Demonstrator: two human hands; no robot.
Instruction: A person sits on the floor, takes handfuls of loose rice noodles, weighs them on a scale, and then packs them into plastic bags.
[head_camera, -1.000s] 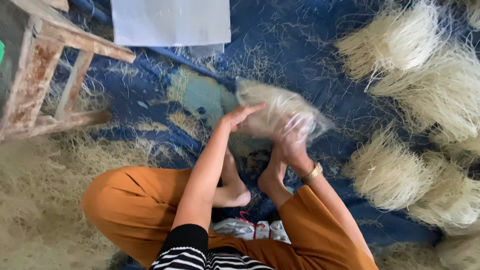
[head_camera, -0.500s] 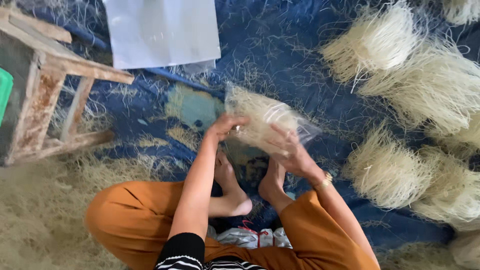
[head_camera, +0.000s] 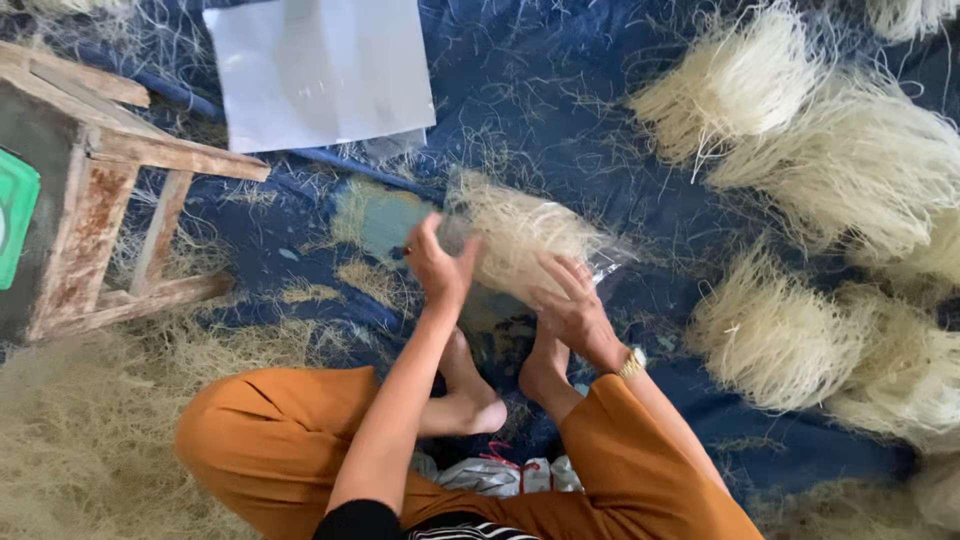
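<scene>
A clear plastic bag filled with pale dried noodles (head_camera: 520, 238) is held above the blue tarp (head_camera: 560, 110) in front of my crossed legs. My left hand (head_camera: 438, 268) grips the bag's left end, fingers curled on the plastic. My right hand (head_camera: 572, 308) presses on the bag's lower right side, with a gold watch on that wrist. My bare feet rest just below the bag.
Folded bundles of pale noodles (head_camera: 850, 180) lie in rows at the right. A worn wooden stool (head_camera: 110, 200) stands at the left, a white sheet (head_camera: 320, 70) at the top. Loose noodle scraps (head_camera: 90, 430) cover the ground at lower left.
Both hands have shifted on the noodle bag; it has tilted and moved slightly left and up, and my left hand now grips its end instead of lying flat on it.
</scene>
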